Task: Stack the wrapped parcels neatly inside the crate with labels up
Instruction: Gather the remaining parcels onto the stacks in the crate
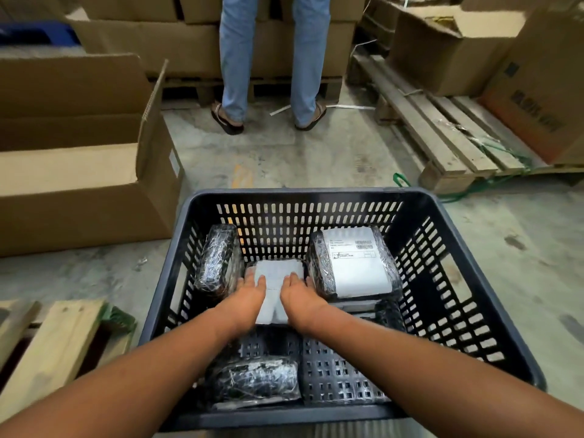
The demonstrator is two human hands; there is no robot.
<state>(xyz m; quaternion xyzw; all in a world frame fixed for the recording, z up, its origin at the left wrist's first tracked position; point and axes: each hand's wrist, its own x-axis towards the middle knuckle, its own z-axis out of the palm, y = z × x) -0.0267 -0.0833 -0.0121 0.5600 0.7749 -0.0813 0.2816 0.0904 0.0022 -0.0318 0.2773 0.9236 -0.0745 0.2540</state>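
Both hands' fingers (pixel 252 281) lie flat, spread on the middle parcel (pixel 273 292).

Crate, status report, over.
Both hands, left and right, flat on white-labelled middle parcel in black slotted plastic crate. Label up. Black-wrapped left parcel shows no label. Nothing blocking.

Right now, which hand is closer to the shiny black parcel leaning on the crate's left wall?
Left. The left hand rests on the middle parcel right beside the leaning parcel. The right hand is on the middle parcel's other side, farther away.
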